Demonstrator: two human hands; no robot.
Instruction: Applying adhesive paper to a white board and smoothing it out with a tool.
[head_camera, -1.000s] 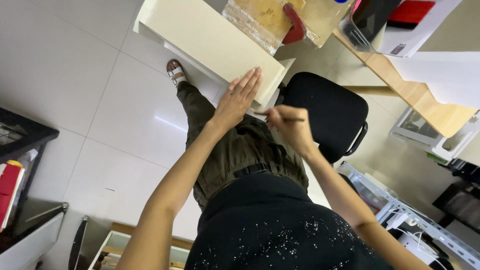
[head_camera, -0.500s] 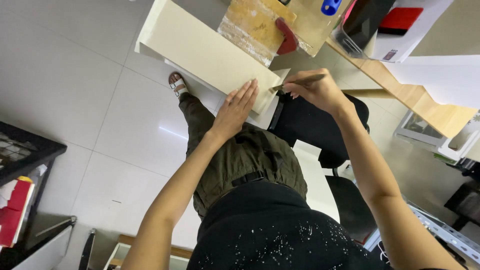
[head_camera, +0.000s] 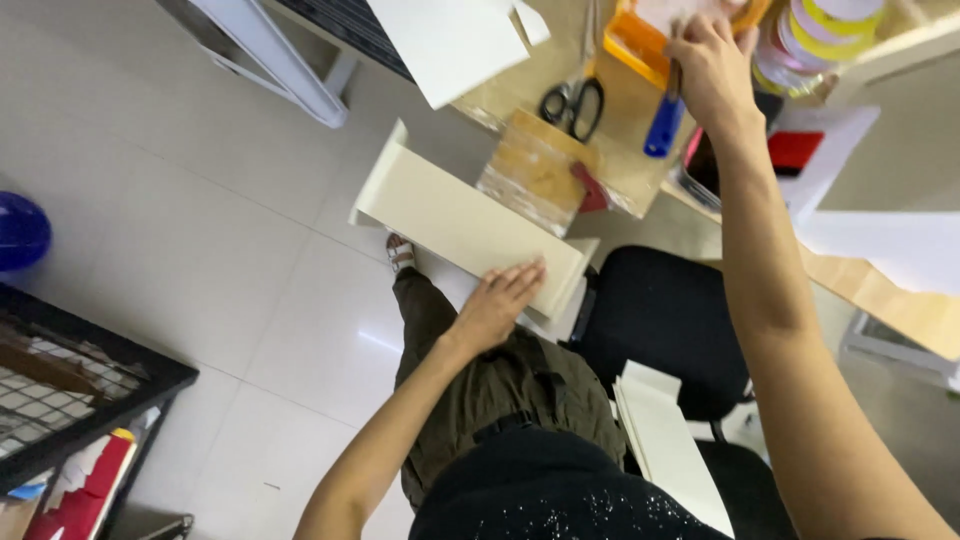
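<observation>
From the head camera, the left hand (head_camera: 497, 303) lies flat and open, palm down, on the near end of a long cream board (head_camera: 465, 225) resting across the person's knee at the centre of the frame. The right hand (head_camera: 712, 68) reaches to the upper right, fingers curled over an orange tray (head_camera: 632, 38) on the wooden table (head_camera: 620, 175) (what it grips, I cannot tell). A blue-handled tool (head_camera: 661, 128) hangs just beside it; scissors (head_camera: 574, 102) lie further left.
</observation>
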